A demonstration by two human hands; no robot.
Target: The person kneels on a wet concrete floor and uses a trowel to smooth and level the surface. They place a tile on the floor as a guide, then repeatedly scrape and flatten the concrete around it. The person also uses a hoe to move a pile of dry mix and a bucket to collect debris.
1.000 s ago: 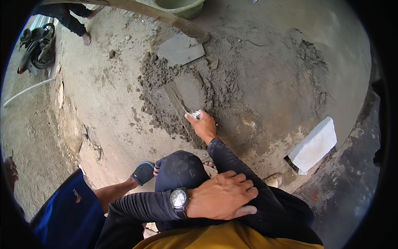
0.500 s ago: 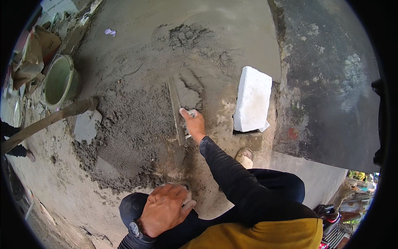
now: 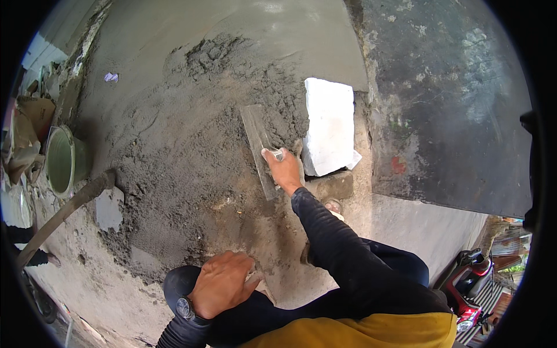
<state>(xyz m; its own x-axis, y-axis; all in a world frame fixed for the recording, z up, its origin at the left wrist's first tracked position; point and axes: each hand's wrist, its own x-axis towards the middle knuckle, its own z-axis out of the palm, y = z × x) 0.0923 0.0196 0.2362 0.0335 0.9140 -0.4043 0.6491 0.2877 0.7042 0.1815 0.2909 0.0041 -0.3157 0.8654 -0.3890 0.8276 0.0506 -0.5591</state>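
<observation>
My right hand (image 3: 284,170) is closed round the handle of a long rectangular plastering trowel (image 3: 253,129). The trowel's blade lies against wet grey mortar (image 3: 168,174), which is rough and lumpy around it. My left hand (image 3: 223,284), with a watch on its wrist, is by my left knee. Its fingers curl under and their tips are hidden; whether anything is in them I cannot make out. Just right of the trowel, a white block (image 3: 329,127) rests over a gap beside the mortar.
A green bucket (image 3: 60,162) stands at the left, near crumpled paper sacks (image 3: 26,133). A long curved wooden handle (image 3: 67,211) slants across beside it. Smooth wet screed (image 3: 278,23) spans the far side. A dark slab (image 3: 447,116) lies right; a red motorbike (image 3: 467,284) stands lower right.
The view has shifted, so the surroundings sit further left. My right hand has moved the trowel rightward over the mortar, closer to the white block, and its blade face shows more. My left hand stays by the knee.
</observation>
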